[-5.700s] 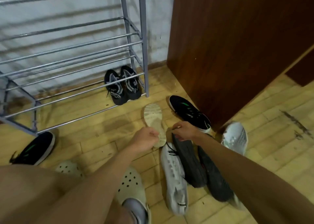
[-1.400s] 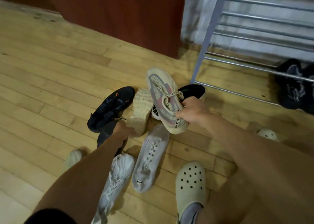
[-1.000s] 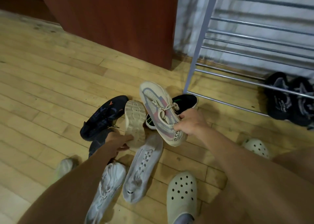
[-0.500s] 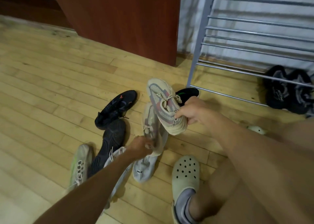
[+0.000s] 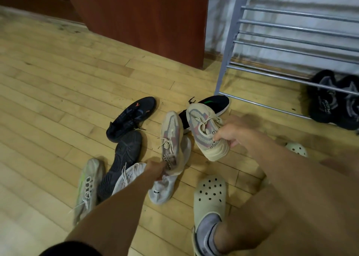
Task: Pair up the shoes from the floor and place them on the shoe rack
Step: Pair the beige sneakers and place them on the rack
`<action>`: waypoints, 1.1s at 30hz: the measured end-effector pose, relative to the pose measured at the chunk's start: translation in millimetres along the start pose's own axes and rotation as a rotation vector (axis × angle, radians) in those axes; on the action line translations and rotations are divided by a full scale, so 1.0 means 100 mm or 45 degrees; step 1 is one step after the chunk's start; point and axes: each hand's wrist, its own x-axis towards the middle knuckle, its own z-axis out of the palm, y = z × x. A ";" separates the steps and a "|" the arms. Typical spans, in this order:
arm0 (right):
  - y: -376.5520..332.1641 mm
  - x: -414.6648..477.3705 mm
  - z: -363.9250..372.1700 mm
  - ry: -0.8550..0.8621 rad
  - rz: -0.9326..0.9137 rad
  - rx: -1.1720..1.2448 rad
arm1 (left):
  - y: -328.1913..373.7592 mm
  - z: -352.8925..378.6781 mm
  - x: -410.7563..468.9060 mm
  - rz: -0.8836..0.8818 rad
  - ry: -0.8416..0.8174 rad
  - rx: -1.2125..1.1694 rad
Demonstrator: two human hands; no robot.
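My right hand (image 5: pixel 232 134) grips a beige sneaker (image 5: pixel 206 131) with pink-grey mesh by its heel collar, held off the floor. My left hand (image 5: pixel 155 170) holds the matching beige sneaker (image 5: pixel 172 141) by its heel, toe pointing away. Beneath them lie a white sneaker (image 5: pixel 165 187), another white laced sneaker (image 5: pixel 128 178), a black sneaker with a green stripe (image 5: pixel 211 104), two dark navy shoes (image 5: pixel 132 118), one of them sole up (image 5: pixel 121 162), and a grey-green sneaker (image 5: pixel 88 185). The grey metal shoe rack (image 5: pixel 229 42) stands at the right.
A pair of black-grey sneakers (image 5: pixel 334 102) sits under the rack's lowest bars. A brown wooden cabinet (image 5: pixel 147 15) stands at the back. My feet wear cream perforated clogs (image 5: pixel 209 195), the other clog (image 5: pixel 296 149) showing past my right arm. Wood floor spreads to the left.
My left hand has turned the second beige sneaker from sole up to upper side up and lifted it by the heel. My right hand keeps its sneaker, now lower and closer to the other.
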 end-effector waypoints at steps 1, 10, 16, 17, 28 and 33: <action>-0.02 0.02 0.00 -0.012 -0.011 -0.046 | -0.05 0.05 0.01 -0.004 -0.003 -0.005; 0.07 0.09 0.03 -0.072 -0.065 -0.303 | 0.13 0.17 -0.05 -0.061 -0.011 -0.125; 0.20 0.03 -0.03 0.093 -0.161 -0.552 | 0.51 -0.16 -0.31 0.006 -0.176 -0.276; 0.20 0.02 -0.02 0.100 -0.156 -0.555 | 0.61 -0.26 -0.37 0.032 -0.214 -0.263; -0.11 -0.12 -0.62 -0.199 0.109 -0.050 | 1.13 -0.21 -0.64 0.348 -0.176 0.137; 0.21 -0.17 -1.44 -0.156 0.214 -0.092 | 1.50 0.49 -0.63 0.413 -0.316 0.141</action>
